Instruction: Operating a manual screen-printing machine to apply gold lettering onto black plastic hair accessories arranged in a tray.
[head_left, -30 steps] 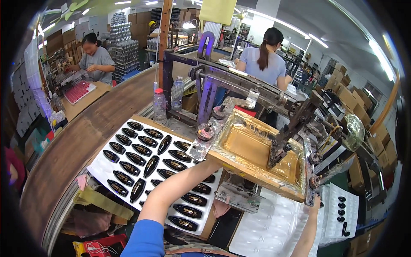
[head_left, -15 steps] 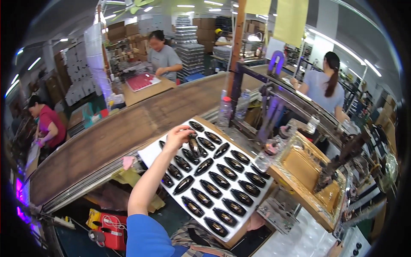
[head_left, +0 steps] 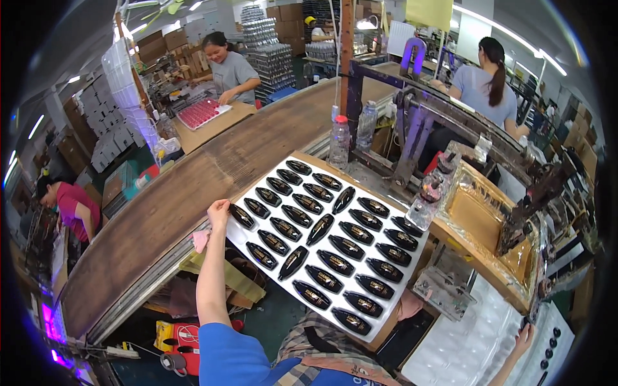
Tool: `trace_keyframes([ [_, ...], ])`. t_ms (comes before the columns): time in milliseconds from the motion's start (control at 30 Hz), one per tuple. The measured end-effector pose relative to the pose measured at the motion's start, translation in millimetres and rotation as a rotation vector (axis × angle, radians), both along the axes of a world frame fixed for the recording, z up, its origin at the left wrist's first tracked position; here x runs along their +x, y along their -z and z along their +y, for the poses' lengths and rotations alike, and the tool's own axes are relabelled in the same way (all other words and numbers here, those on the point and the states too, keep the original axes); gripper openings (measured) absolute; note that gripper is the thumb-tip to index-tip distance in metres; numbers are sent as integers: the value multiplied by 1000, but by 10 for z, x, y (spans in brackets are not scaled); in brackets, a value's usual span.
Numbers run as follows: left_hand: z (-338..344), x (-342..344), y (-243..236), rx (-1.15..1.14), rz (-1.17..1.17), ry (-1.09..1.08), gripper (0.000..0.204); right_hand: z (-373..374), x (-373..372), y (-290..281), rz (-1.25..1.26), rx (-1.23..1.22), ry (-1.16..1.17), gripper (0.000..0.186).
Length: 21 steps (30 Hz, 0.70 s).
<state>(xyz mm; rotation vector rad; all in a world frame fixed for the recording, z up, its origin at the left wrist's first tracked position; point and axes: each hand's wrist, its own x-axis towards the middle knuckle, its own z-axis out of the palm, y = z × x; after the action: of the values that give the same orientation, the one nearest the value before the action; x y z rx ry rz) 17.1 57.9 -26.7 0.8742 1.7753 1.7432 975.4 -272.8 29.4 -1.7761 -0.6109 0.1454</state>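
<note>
A white tray (head_left: 412,273) holding several rows of black oval pieces (head_left: 320,229) lies tilted on the wooden bench in front of me. My left hand (head_left: 218,211) grips its left corner, right beside the nearest black piece (head_left: 242,216). My right hand (head_left: 523,336) reaches out at the lower right. It rests on the edge of a clear empty blister tray (head_left: 470,347), next to another tray with a few black pieces (head_left: 550,350). Its fingers are too small to read.
A wooden-framed screen-printing frame (head_left: 489,222) on a metal press (head_left: 418,122) stands to the right. Plastic bottles (head_left: 339,143) stand behind the tray. A long curved conveyor belt (head_left: 193,186) runs on the left. Other people work at a far table (head_left: 206,122) and behind the press.
My left hand has moved from over the tray's upper rows to its left corner. The view has swung left, so the press sits further right.
</note>
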Motion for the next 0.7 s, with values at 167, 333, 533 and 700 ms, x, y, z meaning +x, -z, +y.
trace_keyframes([
  [167,131,52,52,-119,440,122,17,235,-1702,-876,-164,-18,-266,34],
  [333,-56,397,-330,33,704,48,21,646,-2496,-1140,-504,-62,-329,24],
  [533,-903,1452,-826,227,537,286,17,1316,-3203,-1387,-667,-5,-570,27],
  [700,-1532,2266,-958,251,537,321,15,1329,-3339,-1473,-555,-203,-680,25],
])
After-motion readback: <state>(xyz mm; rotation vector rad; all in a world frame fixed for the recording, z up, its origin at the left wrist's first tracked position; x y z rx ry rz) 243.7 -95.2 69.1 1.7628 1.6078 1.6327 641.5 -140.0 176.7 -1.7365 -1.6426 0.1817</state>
